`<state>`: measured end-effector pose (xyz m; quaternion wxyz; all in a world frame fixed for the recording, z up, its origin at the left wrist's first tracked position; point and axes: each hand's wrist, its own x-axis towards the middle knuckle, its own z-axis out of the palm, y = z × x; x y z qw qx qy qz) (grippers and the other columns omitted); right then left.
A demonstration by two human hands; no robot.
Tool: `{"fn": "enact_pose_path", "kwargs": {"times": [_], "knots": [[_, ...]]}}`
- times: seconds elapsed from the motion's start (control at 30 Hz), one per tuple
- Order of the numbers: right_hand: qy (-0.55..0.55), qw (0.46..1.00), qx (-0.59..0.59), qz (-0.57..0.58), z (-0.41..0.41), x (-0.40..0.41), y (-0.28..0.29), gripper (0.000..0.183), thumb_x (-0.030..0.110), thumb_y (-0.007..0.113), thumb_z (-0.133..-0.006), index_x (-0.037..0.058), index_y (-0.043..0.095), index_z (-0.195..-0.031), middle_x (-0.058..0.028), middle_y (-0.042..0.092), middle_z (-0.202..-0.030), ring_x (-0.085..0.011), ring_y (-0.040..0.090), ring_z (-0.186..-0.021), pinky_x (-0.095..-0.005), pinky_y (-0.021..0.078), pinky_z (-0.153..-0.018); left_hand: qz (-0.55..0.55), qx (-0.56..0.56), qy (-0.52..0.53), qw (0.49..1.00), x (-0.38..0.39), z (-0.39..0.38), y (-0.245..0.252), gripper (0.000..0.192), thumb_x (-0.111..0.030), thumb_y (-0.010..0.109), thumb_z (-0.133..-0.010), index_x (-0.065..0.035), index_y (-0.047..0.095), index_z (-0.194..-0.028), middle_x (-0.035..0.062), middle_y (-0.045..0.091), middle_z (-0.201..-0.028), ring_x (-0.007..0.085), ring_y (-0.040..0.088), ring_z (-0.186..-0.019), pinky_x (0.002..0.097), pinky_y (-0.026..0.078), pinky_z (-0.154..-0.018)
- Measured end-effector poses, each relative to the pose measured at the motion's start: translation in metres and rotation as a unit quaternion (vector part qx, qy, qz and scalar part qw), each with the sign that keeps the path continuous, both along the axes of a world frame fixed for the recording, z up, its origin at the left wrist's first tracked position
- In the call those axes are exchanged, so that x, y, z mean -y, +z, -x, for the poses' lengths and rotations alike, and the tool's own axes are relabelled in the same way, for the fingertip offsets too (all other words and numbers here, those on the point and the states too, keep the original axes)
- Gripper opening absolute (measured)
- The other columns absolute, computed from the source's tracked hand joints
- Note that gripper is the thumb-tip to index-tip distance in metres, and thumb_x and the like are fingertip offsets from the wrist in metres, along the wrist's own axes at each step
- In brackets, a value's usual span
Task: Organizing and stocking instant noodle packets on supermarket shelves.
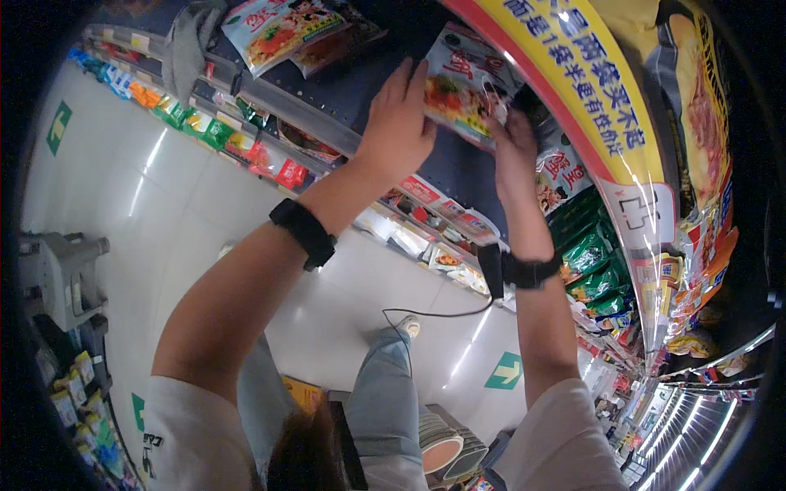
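Both my hands are at a glossy food packet (457, 92) with a picture of a dish and printed writing, held over the dark shelf board (331, 101). My left hand (399, 116) grips its left edge, fingers stretched along the side. At the lower right corner, my right hand (514, 150) pinches the wrapper with thumb and fingers. To the left on the same shelf lie similar packets (285, 30), partly overlapping. Another white packet (560, 169) sits to the right of my right wrist.
A grey cloth (187, 52) hangs over the shelf's front edge at left. Green packets (592, 264) stand in a row at right. A curved yellow shelf sign (589, 80) bearing writing juts close to my right hand. A black cable (442, 314) dangles from my right wrist strap (531, 272).
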<state>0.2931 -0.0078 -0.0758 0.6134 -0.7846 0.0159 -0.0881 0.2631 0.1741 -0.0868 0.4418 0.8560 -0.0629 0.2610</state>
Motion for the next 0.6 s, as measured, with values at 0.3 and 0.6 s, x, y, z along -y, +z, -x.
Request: {"fn": "enact_pose_path", "kwargs": {"times": [0.3, 0.6], "knots": [[-0.117, 0.989, 0.072, 0.064, 0.115, 0.065, 0.026, 0.018, 0.001, 0.047, -0.083, 0.0044, 0.040, -0.099, -0.0058, 0.047, -0.099, -0.0121, 0.046, -0.089, -0.0249, 0.0433, -0.074, 0.049, -0.058, -0.175, 0.982, 0.085, 0.048, 0.026, 0.049, -0.009, 0.054, -0.069, -0.0011, 0.040, -0.116, 0.0200, 0.041, -0.114, 0.0353, 0.038, -0.102, 0.0414, 0.031, -0.090], [-0.203, 0.978, 0.052, -0.004, 0.131, 0.118, 0.012, 0.016, 0.001, 0.050, -0.081, 0.0049, 0.041, -0.093, -0.0054, 0.051, -0.091, -0.0124, 0.051, -0.081, -0.0253, 0.0490, -0.060, 0.036, -0.053, -0.220, 0.973, 0.157, 0.073, 0.010, 0.049, -0.015, 0.055, -0.068, -0.0003, 0.043, -0.113, 0.0214, 0.028, -0.127, 0.0362, 0.032, -0.110, 0.0454, 0.030, -0.090]]}}
